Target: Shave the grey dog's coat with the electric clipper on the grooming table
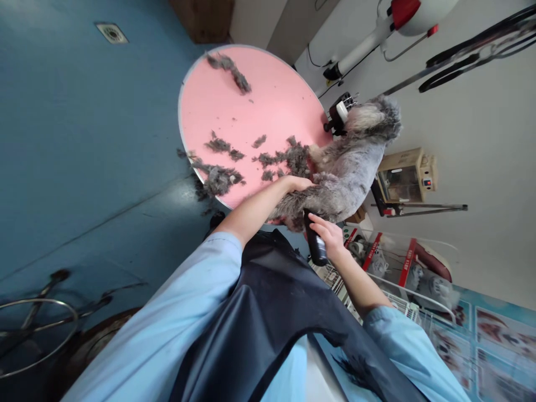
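A grey, partly clipped dog (pixel 355 167) stands at the edge of a round pink grooming table (pixel 268 106). My left hand (pixel 299 183) is closed around one of its furry legs, the fingers partly hidden by the coat. In my right hand (pixel 329 237) is a black hair clipper (pixel 316 243), its head against the shaggy fur just below my left hand. The fur along the dog's back looks short and smooth, while the leg fur is longer. Several clumps of cut grey fur (pixel 221 178) lie on the table near my left forearm.
A black tool holder (pixel 337 114) sits at the table's far edge beside the dog. A white and red lamp-like arm (pixel 368 42) reaches over there. A wire rack with clear bins (pixel 389 262) stands at right. A wheeled stool base (pixel 37 324) is on the blue floor.
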Demonstrator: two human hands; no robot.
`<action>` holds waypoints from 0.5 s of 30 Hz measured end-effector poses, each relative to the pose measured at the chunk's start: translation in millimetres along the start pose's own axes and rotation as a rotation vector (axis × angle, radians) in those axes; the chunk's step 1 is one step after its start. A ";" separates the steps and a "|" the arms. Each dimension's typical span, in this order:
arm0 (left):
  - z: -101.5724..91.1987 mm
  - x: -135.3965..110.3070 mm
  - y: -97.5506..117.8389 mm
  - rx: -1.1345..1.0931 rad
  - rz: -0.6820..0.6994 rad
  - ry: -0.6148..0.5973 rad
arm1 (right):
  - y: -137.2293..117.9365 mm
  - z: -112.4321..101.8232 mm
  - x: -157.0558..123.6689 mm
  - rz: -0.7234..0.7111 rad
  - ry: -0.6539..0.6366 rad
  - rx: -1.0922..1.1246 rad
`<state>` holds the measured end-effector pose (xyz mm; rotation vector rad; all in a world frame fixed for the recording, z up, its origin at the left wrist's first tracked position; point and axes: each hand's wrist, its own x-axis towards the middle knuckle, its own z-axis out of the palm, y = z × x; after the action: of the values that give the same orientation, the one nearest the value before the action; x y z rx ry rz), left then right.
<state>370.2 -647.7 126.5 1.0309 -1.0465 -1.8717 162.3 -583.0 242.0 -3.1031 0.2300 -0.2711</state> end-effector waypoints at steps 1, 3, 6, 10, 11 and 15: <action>-0.1 -0.9 0.6 0.003 -0.009 0.002 | -1.3 2.3 -0.6 -0.027 -0.043 -0.020; 0.0 -2.3 1.7 0.009 -0.032 0.024 | -5.5 6.0 -1.7 -0.073 -0.112 -0.071; 0.4 -3.1 2.3 0.020 -0.048 0.043 | -11.7 6.8 -4.7 -0.093 -0.174 -0.135; 0.6 -2.6 1.4 -0.059 -0.043 -0.011 | -11.0 6.9 -7.8 -0.091 -0.160 -0.126; 0.6 -2.4 1.1 -0.085 -0.046 -0.022 | -10.1 8.2 -8.1 -0.087 -0.155 -0.130; 0.1 -2.0 0.1 -0.098 -0.063 0.017 | -10.5 13.7 -13.0 -0.077 -0.235 -0.138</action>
<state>370.9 -646.0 127.2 1.0309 -0.9124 -1.9416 153.5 -570.6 226.6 -3.2451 0.1293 0.1146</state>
